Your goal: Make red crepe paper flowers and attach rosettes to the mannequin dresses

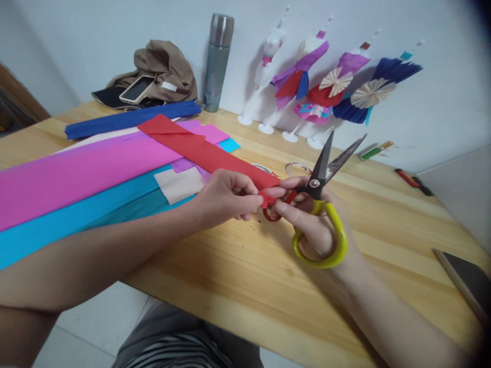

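My left hand [233, 197] pinches one side of a small red piece of crepe paper [267, 200] between thumb and forefinger. The fingertips of my right hand [310, 220] touch the other side of this piece. Scissors [330, 237] with a yellow loop and a red loop hang on my right hand, their dark blades spread apart and pointing up and away. Just beyond my hands lies a long folded red strip of crepe paper [215, 156]. Tiny red scraps are on the wooden table [230, 276] below my fingers.
Pink crepe paper [95, 158], blue crepe paper [84, 204] and a dark blue roll [130, 118] lie at left. Behind are a phone [137, 89], a brown cap [164, 69] and a flask [218, 66]. Several paper-dressed figures [337, 82] lean against the wall. Tape rolls [298, 169] lie beyond my hands.
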Tool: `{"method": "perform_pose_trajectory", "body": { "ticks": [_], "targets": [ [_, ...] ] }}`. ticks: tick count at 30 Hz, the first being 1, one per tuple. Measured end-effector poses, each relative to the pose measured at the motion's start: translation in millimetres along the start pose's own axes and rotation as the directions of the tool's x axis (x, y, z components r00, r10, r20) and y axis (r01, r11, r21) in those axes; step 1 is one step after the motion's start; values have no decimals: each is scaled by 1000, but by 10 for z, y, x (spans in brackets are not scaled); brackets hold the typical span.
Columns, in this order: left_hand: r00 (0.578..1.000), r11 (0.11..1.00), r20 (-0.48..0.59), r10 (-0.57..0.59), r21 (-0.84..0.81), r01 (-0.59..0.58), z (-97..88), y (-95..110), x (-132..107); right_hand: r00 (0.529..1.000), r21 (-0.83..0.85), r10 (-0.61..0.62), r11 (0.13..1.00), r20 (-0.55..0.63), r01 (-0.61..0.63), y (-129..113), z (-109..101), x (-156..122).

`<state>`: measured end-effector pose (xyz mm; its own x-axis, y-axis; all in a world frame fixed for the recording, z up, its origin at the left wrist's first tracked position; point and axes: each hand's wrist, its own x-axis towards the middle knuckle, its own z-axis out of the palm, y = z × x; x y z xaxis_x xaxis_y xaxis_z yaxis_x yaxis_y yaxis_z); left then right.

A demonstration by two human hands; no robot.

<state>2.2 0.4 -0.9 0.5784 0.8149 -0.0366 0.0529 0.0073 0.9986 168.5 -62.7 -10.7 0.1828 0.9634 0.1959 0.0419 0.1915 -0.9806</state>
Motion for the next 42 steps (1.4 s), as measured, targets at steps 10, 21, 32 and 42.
{"method": "perform_pose_trajectory", "body": {
  "ticks": [10, 21, 32, 42],
  "targets": [
    [999, 999, 14, -45, -11, 46, 17, -14, 10, 1000, -173, -22, 985, -7, 20, -68, 18, -16],
    [997, 997, 7, -76, -13, 76, 17, 13, 0, 1000, -187, 2, 982, -8, -3, -14, -43, -3],
    [997, 998, 19, -68, 13, 68, 31, -3, 4, 999, -229, 13, 974, 38, -4, -20, -40, -3],
    [996, 996, 15, -85, -7, 85, 31, 4, 3, 997, -163, 49, 986, 53, -39, -20, -19, -4]
  ]
}}
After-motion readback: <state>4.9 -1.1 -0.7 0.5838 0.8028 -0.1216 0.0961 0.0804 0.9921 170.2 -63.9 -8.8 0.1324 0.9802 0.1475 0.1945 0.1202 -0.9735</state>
